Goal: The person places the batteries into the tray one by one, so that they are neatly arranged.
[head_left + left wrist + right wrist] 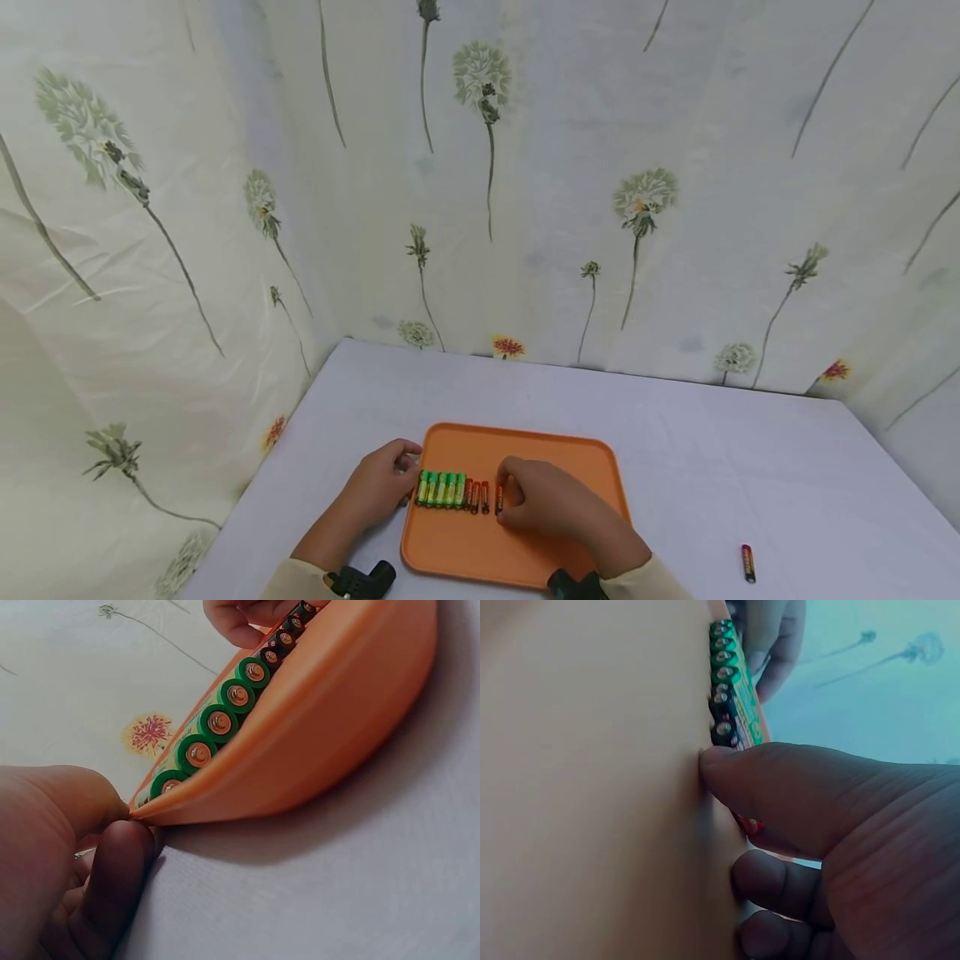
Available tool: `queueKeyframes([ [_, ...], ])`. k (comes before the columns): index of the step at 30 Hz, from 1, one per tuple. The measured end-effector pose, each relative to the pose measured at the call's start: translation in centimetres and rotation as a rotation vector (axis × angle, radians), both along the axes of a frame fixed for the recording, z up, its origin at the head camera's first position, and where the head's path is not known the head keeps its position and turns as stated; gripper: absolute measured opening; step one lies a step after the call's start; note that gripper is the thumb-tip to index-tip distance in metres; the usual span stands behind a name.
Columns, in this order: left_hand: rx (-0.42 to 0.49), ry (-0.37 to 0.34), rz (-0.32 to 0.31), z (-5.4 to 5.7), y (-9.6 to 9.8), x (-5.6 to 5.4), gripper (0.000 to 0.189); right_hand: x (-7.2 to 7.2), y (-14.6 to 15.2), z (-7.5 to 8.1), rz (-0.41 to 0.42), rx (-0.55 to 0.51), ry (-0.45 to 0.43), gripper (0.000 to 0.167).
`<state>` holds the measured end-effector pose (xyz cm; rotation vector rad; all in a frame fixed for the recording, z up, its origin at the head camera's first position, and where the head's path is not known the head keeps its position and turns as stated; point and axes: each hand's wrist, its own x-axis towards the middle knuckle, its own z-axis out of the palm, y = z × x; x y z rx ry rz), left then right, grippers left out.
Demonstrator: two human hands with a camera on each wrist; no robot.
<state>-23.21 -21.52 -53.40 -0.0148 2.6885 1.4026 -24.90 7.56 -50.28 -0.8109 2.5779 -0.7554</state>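
Note:
An orange tray (465, 546) lies on the table. My left hand (378, 483) pinches its left rim between thumb and finger, as the left wrist view shows. A row of several green batteries (441, 490) lies side by side against the tray's left side, metal tips toward me. Smaller red-and-black batteries (476, 497) continue the row to the right. My right hand (551, 500) pinches another small red battery (498, 498) upon the tray, a short gap from the row's right end. In the right wrist view the thumb hides most of this battery.
One more red battery (748, 564) lies alone on the white tabletop (705, 467), right of the tray. Fabric with a dandelion print (555, 167) hangs behind the table and on its left and right sides.

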Motion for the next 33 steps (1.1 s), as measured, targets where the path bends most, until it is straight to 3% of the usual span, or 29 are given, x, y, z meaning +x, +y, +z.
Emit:
queueKeyframes([
  [33, -0.009, 0.001, 0.010, 0.0, 0.1, -0.1, 0.030, 0.0, -2.0, 0.3, -0.018, 0.128, 0.008, 0.050],
])
